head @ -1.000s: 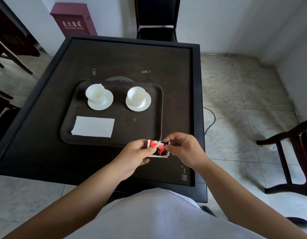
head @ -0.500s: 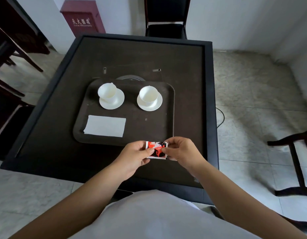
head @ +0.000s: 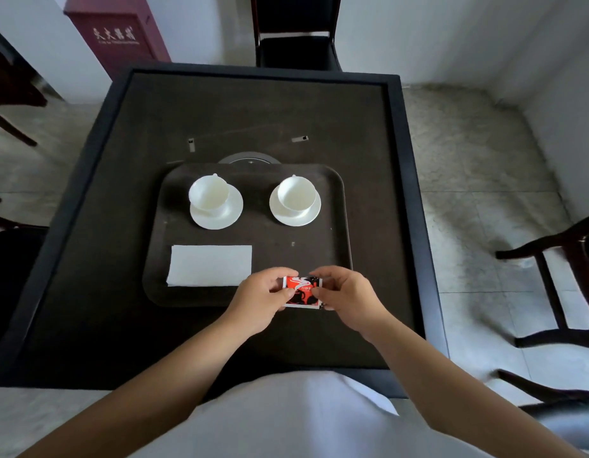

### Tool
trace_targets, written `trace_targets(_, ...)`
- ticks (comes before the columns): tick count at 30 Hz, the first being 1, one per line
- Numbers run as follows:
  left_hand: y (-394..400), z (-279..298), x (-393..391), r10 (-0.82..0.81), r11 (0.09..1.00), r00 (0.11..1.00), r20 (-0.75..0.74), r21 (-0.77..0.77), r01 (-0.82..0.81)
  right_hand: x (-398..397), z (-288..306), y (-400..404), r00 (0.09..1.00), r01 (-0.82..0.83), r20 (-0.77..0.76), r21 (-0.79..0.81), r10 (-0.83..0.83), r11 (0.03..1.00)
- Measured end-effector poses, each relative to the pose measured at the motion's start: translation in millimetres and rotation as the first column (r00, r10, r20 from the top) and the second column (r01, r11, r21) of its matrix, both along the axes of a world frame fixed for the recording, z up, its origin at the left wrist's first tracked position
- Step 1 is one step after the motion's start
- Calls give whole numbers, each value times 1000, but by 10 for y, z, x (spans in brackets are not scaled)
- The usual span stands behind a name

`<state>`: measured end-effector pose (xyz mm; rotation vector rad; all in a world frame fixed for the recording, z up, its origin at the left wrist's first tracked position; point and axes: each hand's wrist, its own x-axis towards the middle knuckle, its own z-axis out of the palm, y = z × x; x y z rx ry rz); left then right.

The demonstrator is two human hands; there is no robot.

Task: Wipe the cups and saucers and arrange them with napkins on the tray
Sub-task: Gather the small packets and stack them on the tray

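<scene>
A dark tray (head: 336,206) lies on the black table. Two white cups stand on white saucers at its far side: the left cup (head: 208,195) on its saucer (head: 232,216), the right cup (head: 296,195) on its saucer (head: 311,214). A white folded napkin (head: 209,265) lies flat on the tray's near left. Over the tray's near edge, my left hand (head: 258,302) and my right hand (head: 347,297) together pinch a small red, black and white napkin packet (head: 301,290) from both sides.
The square black table (head: 220,114) has a raised rim and a round plate set in its middle (head: 250,158). A black chair (head: 296,34) stands at the far side, dark wooden chairs at the right (head: 564,276) and left. A red cabinet (head: 117,34) stands by the wall.
The camera view has shifted, so the table sits more to the right in frame. Both hands have kept hold of the packet and now hold it over the tray's near edge.
</scene>
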<state>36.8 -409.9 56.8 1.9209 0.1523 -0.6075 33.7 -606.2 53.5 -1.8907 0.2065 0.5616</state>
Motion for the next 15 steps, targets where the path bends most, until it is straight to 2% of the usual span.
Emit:
trace_targets(7,54,-268,304,21,1000,997,-74,-7,-22,239,-171,125,995,80,-52,-64,-83,995)
trace_targets(15,-7,-618,623,61,990,994,-86,132,-49,574,-512,203,981,127,-121,-210,-154,969)
